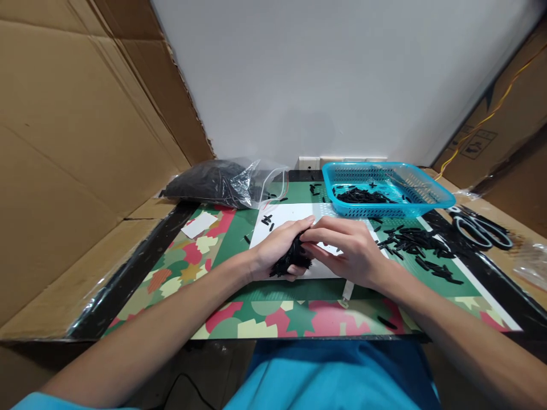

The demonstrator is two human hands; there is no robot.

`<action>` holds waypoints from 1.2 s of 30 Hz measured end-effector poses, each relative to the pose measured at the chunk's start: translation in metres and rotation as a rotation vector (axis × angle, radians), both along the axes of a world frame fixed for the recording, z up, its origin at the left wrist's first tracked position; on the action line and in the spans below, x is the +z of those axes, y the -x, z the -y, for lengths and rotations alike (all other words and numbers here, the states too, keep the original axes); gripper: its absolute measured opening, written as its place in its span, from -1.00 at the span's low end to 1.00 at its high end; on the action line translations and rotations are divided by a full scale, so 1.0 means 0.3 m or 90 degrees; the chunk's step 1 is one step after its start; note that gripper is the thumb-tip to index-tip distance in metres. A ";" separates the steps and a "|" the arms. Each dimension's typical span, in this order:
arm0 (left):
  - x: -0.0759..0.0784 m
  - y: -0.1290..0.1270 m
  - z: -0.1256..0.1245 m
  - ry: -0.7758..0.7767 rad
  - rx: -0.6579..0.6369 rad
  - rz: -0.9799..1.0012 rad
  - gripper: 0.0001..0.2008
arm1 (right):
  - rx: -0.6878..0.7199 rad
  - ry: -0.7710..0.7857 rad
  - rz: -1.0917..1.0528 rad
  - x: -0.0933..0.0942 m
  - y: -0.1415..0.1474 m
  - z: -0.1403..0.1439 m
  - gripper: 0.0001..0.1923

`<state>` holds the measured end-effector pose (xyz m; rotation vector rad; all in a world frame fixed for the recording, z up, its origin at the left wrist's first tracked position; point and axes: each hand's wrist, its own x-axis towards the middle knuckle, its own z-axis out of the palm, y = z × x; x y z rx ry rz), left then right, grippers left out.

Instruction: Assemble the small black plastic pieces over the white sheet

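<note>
My left hand (277,248) is closed around a bundle of small black strips (294,259), held above the white sheet (267,230). From the right, my right hand (346,247) reaches over with its fingertips pinched at the top of that bundle. Whether a single strip sits between those fingertips is hidden. Several loose black pieces (266,220) lie on the sheet just beyond my left hand. A larger scattered pile of the same black pieces (414,242) rests on the green mat to the right of my right hand.
A blue plastic basket (393,212) with black pieces inside stands at the back right. Behind my left hand lies a clear zip bag (209,182) full of black material. Scissors (481,230) lie at the right edge. Cardboard walls (77,102) flank the patterned mat (256,319).
</note>
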<state>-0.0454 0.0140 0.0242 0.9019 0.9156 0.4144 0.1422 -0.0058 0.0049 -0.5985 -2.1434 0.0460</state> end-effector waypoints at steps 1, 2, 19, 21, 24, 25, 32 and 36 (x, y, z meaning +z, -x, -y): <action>0.000 0.000 0.000 -0.002 0.001 -0.002 -0.49 | 0.004 0.016 0.002 -0.002 -0.003 -0.002 -0.86; 0.000 0.000 -0.001 -0.004 0.000 -0.004 -0.48 | 0.007 0.027 0.001 -0.003 -0.007 -0.004 -0.86; 0.018 0.018 -0.014 0.094 -0.031 0.094 -0.53 | -0.048 0.176 -0.113 0.030 -0.015 -0.012 -0.91; 0.022 0.018 -0.014 0.110 -0.043 0.107 -0.55 | -0.063 0.182 -0.121 0.029 -0.019 -0.018 -0.91; 0.027 0.019 -0.014 0.124 -0.054 0.123 -0.57 | -0.076 0.183 -0.115 0.020 -0.023 -0.028 -0.91; 0.029 0.020 -0.014 0.126 -0.055 0.127 -0.57 | -0.078 0.187 -0.113 0.016 -0.023 -0.031 -0.92; 0.038 0.028 -0.010 0.091 -0.055 0.135 -0.55 | -0.073 0.128 -0.064 -0.008 -0.038 -0.038 -0.91; 0.040 0.029 -0.008 0.093 -0.055 0.122 -0.54 | -0.090 0.017 -0.005 -0.008 -0.049 -0.039 -0.89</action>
